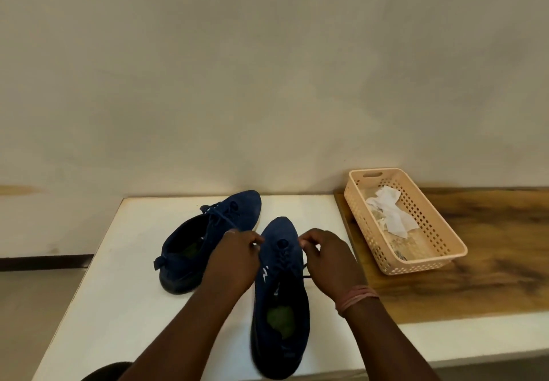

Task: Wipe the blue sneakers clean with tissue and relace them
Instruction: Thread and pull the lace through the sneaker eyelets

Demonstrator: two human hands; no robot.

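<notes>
1. We see a white counter under both grips, with a brown wooden part past the right grip.
2. The near sneaker lies on the counter right between our two grips, toe pointing away from us. It looks soft and bendy on top. We think it is light but may slide on the smooth counter when we pull.
3. The far sneaker sits just beyond the left grip, tipped on its side. Its laces look done.
4. The basket stands well off to the side of the right grip, on the wood. It does not block us.
5. The left hand has its fingers curled at the near sneaker's edge. They seem to pinch a lace end, but we cannot see it well.
6. The right hand has its fingertips pinched together, it seems on the lace, which trails dark just under it.
7. The crumpled tissue lies in the basket.
8. The lace is thin and floppy. We think it is best to hold it near its tip, so it goes into the small holes.
</notes>
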